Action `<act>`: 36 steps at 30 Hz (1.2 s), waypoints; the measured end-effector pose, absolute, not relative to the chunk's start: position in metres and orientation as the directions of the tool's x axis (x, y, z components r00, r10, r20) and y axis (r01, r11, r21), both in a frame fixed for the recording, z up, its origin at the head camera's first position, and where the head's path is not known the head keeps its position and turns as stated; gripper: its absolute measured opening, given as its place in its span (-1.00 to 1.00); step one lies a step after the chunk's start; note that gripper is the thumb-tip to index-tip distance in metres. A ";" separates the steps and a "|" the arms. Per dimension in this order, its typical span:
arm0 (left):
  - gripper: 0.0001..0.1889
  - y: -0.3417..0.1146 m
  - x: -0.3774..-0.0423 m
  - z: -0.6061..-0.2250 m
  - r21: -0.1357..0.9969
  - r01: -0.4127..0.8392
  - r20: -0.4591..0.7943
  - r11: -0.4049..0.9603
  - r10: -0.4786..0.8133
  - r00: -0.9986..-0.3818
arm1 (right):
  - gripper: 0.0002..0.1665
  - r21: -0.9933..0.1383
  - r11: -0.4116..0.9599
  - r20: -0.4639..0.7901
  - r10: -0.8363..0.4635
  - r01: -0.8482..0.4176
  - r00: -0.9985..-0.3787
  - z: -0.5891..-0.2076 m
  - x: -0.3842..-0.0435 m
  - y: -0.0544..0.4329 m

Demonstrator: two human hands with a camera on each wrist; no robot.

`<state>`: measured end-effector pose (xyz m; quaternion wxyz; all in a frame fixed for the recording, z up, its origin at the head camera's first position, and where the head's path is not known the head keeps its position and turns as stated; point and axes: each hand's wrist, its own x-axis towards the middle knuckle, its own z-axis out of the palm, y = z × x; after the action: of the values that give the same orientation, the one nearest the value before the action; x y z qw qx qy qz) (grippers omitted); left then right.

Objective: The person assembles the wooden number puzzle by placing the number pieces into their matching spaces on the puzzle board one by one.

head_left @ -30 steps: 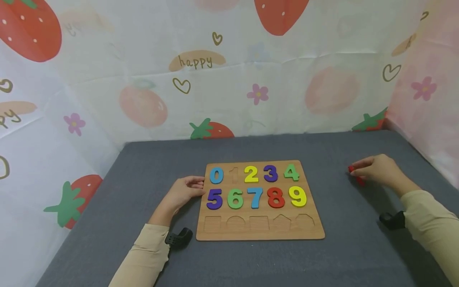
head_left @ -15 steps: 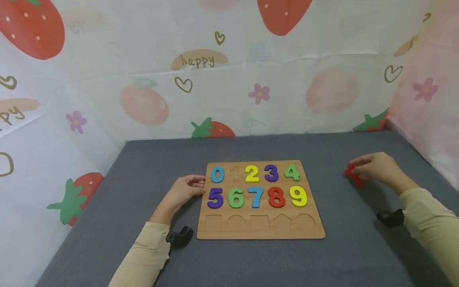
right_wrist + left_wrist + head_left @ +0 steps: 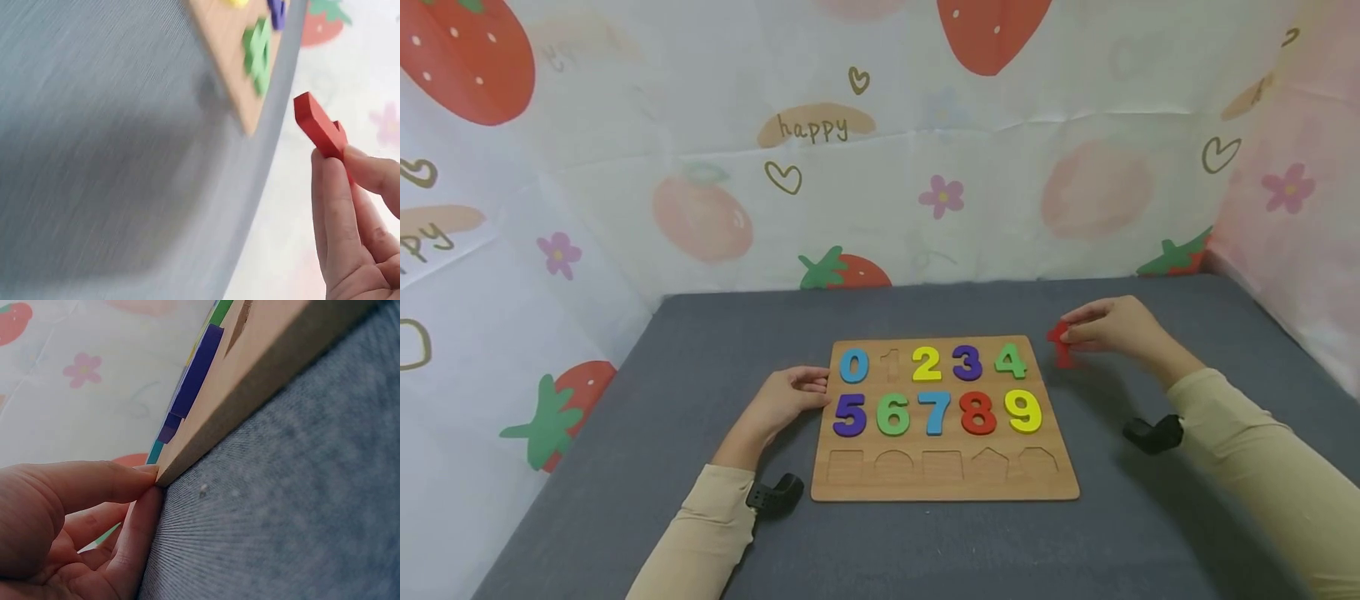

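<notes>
A wooden number puzzle board [image 3: 947, 490] lies flat on the dark grey table. Thumb and fingers of my left hand [image 3: 778, 404] pinch its left edge; in the left wrist view the thumb tip [image 3: 148, 478] is right at the wood's edge. My right hand [image 3: 1123, 329] holds a red number 1 piece [image 3: 1062, 354] between thumb and fingertips, raised above the table just right of the board's far right corner. In the right wrist view the red piece [image 3: 322, 128] sticks out beyond the fingers, pointing toward the green 4 [image 3: 257, 56].
Number pieces 0 [image 3: 853, 366] and 2 to 9 sit in two rows on the board. A 1-shaped recess [image 3: 891, 365] shows bare wood between 0 and 2. Shape outlines run along the near row. A printed cloth wall [image 3: 850, 208] borders the table.
My right hand has lifted the red number 1 from the table's right side and carried it left toward the board. The left hand stays at the board's edge.
</notes>
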<state>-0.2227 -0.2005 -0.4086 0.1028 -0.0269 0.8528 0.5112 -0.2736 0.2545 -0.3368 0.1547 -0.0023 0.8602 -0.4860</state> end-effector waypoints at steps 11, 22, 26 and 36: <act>-0.49 -0.202 -0.224 -0.407 0.866 -0.151 -0.200 0.477 0.054 -0.978 | -0.48 -0.867 0.476 -0.269 -0.198 0.147 -0.943 -0.335 -0.284 0.181; -0.49 -0.204 -0.223 -0.408 0.870 -0.156 -0.209 0.469 0.064 -0.976 | -0.55 -0.899 0.406 -0.286 -0.265 0.163 -0.921 -0.343 -0.296 0.126; -0.49 -0.203 -0.223 -0.407 0.869 -0.144 -0.197 0.472 0.065 -0.978 | -0.56 -0.902 0.393 -0.300 -0.266 0.181 -0.916 -0.343 -0.297 0.112; -0.49 -0.202 -0.222 -0.408 0.866 -0.154 -0.208 0.476 0.062 -0.976 | -0.57 -0.907 0.371 -0.321 -0.295 0.202 -0.900 -0.349 -0.298 0.081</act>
<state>-0.2220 -0.2020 -0.4075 0.1057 -0.0270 0.8524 0.5113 -0.2979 0.0814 -0.3493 0.2216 -0.0292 0.7977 -0.5601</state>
